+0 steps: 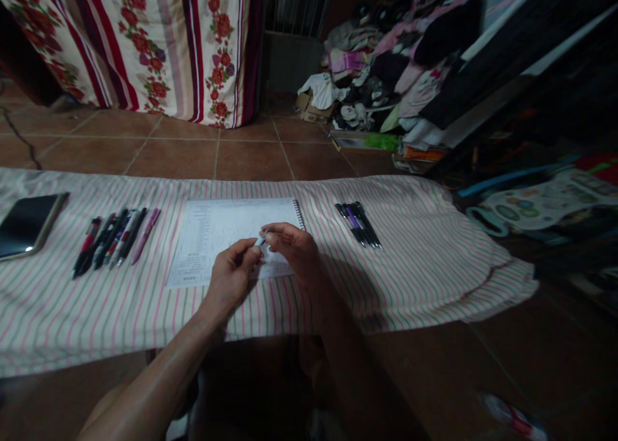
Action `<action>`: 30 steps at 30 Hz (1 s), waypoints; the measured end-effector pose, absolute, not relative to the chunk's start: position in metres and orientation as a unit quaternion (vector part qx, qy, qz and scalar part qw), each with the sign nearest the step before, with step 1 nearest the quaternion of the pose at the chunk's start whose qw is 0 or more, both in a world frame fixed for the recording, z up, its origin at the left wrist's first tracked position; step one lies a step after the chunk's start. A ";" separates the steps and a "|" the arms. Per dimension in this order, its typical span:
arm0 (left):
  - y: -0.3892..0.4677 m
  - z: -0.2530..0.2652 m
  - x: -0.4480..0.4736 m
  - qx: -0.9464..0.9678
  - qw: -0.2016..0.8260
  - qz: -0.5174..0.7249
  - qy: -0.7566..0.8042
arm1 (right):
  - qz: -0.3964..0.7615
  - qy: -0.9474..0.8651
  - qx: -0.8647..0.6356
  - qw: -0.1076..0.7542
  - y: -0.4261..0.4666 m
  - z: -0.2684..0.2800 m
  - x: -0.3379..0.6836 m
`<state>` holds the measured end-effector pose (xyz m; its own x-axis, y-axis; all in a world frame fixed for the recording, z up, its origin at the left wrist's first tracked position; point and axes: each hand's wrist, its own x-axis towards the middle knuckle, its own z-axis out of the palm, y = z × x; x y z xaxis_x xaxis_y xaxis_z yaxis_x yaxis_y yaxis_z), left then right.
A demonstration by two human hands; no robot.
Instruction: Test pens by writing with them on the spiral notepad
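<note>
Over the spiral notebook (241, 219), my left hand (234, 267) is closed, with thumb and fingers pinching a small pale-blue piece (259, 241). Its exact kind is too small to make out. My right hand (294, 244) meets it from the other side, thumb and fingertips pinched at its upper end. Printed text runs down the left of the notebook's page, and the spiral binding is on the right. Left of it lies a row of several pens (113, 238), the rightmost one pink (145, 237). A second bunch of pens (360, 225), mostly black with purple, lies to the right.
A striped cloth (410, 254) covers the table. At the left end lies a dark-screened phone or tablet (29, 222). Beyond the table are a tiled floor (183, 158), a floral curtain (159, 42) and a heap of clothes (381, 61). Clutter stands to the right.
</note>
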<state>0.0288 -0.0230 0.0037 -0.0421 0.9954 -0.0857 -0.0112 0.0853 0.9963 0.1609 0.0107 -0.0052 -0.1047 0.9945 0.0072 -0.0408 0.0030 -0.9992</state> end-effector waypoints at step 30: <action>-0.023 0.003 0.019 0.432 0.489 0.519 0.551 | 0.662 -0.273 -0.365 0.595 -0.003 0.027 0.165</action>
